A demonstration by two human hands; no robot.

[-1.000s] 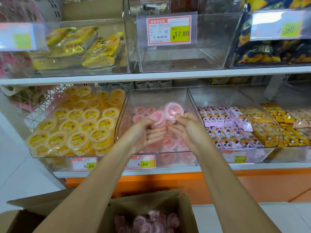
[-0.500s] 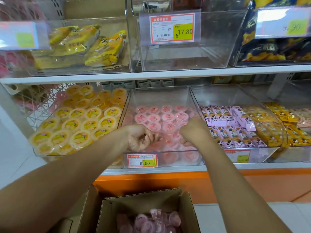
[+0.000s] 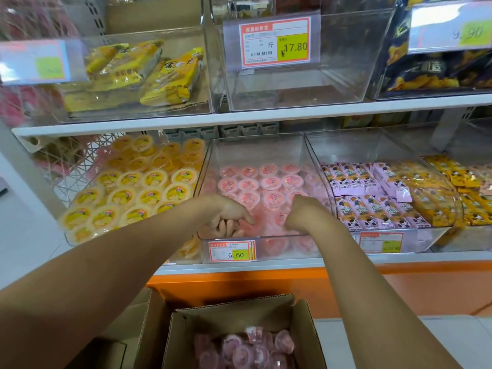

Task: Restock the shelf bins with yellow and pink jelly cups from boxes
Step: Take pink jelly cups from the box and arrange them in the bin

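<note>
Both hands are down inside the pink bin [image 3: 210, 161], centre of frame.

Left hand [image 3: 229, 213]: fingers [image 3: 226, 228] curl downward among the front cups, seen through the clear front wall [image 3: 266, 237]. I cannot tell whether they grip a cup.

Right hand [image 3: 299, 211]: back of the hand faces the camera and the fingers are hidden, so its grip cannot be told.

Pink cups [image 3: 266, 182] lie in neat rows at the rear of the bin; near the hands the front is blurred. Yellow cups [image 3: 138, 187] fill the bin at centre left. The box [image 3: 234, 312], bottom centre, holds spare cups [image 3: 247, 347].

Risks, as judged:
- The front wall is low. A cup released close to it could tip over it and drop to the floor or the box.
- A wrist drawn back carelessly could drag the front cups out or knock the rear rows askew.
- A cup set on edge may roll.
</note>
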